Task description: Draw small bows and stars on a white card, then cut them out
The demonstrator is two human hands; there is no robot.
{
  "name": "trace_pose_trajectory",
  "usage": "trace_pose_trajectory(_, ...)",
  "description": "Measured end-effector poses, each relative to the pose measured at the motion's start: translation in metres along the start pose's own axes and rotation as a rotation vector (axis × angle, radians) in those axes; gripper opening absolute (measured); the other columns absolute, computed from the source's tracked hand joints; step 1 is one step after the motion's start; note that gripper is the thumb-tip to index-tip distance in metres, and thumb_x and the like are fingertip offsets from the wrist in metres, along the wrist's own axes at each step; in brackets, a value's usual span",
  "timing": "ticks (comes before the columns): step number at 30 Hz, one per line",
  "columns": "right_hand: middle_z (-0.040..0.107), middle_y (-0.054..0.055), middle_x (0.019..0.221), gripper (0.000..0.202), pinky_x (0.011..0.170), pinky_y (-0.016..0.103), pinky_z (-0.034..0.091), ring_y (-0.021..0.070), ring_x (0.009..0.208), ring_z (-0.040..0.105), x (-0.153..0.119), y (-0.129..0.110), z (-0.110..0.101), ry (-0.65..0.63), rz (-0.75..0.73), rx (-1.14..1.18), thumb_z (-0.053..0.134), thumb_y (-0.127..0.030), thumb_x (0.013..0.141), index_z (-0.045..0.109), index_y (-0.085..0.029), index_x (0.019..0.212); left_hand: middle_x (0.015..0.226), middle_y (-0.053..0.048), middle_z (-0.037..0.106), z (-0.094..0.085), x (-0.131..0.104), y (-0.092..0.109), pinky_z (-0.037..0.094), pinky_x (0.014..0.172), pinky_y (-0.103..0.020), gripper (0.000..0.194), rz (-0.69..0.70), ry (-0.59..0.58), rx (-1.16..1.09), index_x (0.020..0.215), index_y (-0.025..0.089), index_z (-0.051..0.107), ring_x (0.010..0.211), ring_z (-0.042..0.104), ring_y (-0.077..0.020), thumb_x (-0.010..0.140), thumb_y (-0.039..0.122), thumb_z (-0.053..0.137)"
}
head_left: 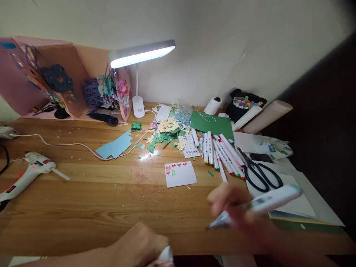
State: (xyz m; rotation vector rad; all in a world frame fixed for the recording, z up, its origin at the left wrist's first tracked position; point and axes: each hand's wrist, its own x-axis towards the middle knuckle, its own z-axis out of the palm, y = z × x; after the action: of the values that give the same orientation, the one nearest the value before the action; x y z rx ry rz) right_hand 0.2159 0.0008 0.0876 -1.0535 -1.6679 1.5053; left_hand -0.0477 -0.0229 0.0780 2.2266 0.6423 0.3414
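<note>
In my right hand (236, 207), blurred by motion, is a white marker (275, 198) with a teal end. Its grey tapered tip points down and left over the table. My left hand (139, 241) is at the bottom edge, its fingers closed on a small white piece that looks like a marker cap (166, 255); part of it is hidden. Between and beyond the hands lies a small white paper (180, 180) with red bows, a red face-like drawing and a green outlined shape. Several capped markers (222, 155) lie beyond my right hand.
Black-handled scissors (258, 176) rest on white sheets at right. A glue gun (30, 170) lies at left, its stick pointing right. A lit lamp (139, 107) stands behind paper scraps (167, 129), its cable crossing the table. Blue paper (115, 146) and green card (211, 124) lie farther back.
</note>
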Motion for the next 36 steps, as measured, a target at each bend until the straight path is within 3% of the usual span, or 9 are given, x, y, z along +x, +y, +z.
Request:
trace_pose_trajectory(2,0.036,-0.005,0.049,0.021,0.040,0.027,0.021,0.0133,0.040,0.028,0.006,0.006,-0.015,0.204,-0.029,0.024,0.048,-0.047,0.085,0.058,-0.029,0.086,0.062,0.002,0.060,0.006,-0.011,-0.009,0.039,0.050,-0.020,0.048,-0.050,0.039,0.062,0.070,0.022,0.049,0.052,0.053,-0.0108,0.097,0.044,0.016)
trace_pose_trajectory(5,0.045,-0.005,0.058,0.025,0.043,0.024,0.026,0.0122,0.047,0.037,0.032,0.021,-0.017,0.130,0.051,-0.024,0.053,-0.039,0.084,0.050,-0.026,0.106,0.072,-0.005,0.063,0.022,-0.006,-0.022,0.045,0.059,-0.026,0.033,0.004,0.063,0.243,0.074,0.021,0.050,0.063,0.057,-0.0165,0.094,0.039,0.031)
trace_pose_trajectory(7,0.051,-0.002,0.069,0.020,0.048,0.023,0.033,0.0121,0.056,0.044,0.056,0.033,-0.006,0.176,0.028,-0.100,0.059,-0.036,0.081,0.052,-0.022,0.094,0.096,-0.010,0.066,0.033,0.012,-0.030,0.048,0.074,-0.028,0.017,0.064,0.093,0.378,0.090,0.016,0.055,0.085,0.061,-0.0191,0.091,0.027,0.041)
trace_pose_trajectory(8,0.053,-0.002,0.071,0.021,0.050,0.024,0.035,0.0124,0.059,0.046,0.067,0.040,0.000,0.168,0.012,-0.125,0.062,-0.036,0.079,0.053,-0.021,0.092,0.116,-0.016,0.060,0.039,0.023,-0.034,0.046,0.087,-0.032,0.019,0.115,0.123,0.487,0.100,0.012,0.054,0.105,0.057,-0.0231,0.090,0.022,0.042)
trace_pose_trajectory(10,0.055,-0.001,0.073,0.021,0.053,0.024,0.037,0.0134,0.062,0.050,0.087,0.052,0.011,0.204,0.000,-0.166,0.062,-0.036,0.078,0.055,-0.019,0.086,0.129,-0.023,0.050,0.049,0.045,-0.044,0.039,0.097,-0.039,0.019,0.128,0.173,0.679,0.098,0.006,0.055,0.122,0.045,-0.0304,0.088,0.019,0.044)
trace_pose_trajectory(13,0.051,-0.003,0.065,0.022,0.055,0.024,0.038,0.0130,0.059,0.048,0.103,0.067,0.018,0.290,-0.035,-0.230,0.060,-0.037,0.078,0.050,-0.019,0.070,0.123,-0.029,0.053,0.062,0.068,-0.056,0.038,0.098,-0.041,0.017,0.052,0.247,0.846,0.090,0.005,0.056,0.121,0.047,-0.0327,0.087,0.017,0.043)
trace_pose_trajectory(16,0.046,-0.005,0.057,0.031,0.054,0.025,0.036,0.0124,0.055,0.044,0.107,0.077,0.018,0.310,-0.025,-0.266,0.056,-0.039,0.081,0.043,-0.020,0.061,0.118,-0.031,0.056,0.069,0.074,-0.062,0.039,0.096,-0.042,0.017,0.046,0.271,0.943,0.086,0.005,0.055,0.117,0.051,-0.0327,0.086,0.014,0.040)
trace_pose_trajectory(24,0.038,-0.006,0.054,0.032,0.052,0.024,0.031,0.0119,0.052,0.037,0.105,0.088,0.019,0.298,0.002,-0.339,0.049,-0.033,0.084,0.035,-0.021,0.059,0.116,-0.028,0.058,0.066,0.071,-0.061,0.045,0.093,-0.040,0.022,0.094,0.272,0.987,0.088,0.004,0.056,0.113,0.054,-0.0334,0.084,0.015,0.037)
trace_pose_trajectory(36,0.038,-0.006,0.055,0.030,0.052,0.025,0.030,0.0120,0.052,0.037,0.103,0.087,0.020,0.298,0.020,-0.354,0.050,-0.031,0.084,0.036,-0.021,0.059,0.117,-0.031,0.056,0.071,0.071,-0.064,0.042,0.094,-0.042,0.019,0.092,0.312,0.929,0.089,0.003,0.053,0.114,0.053,-0.0350,0.084,0.015,0.037)
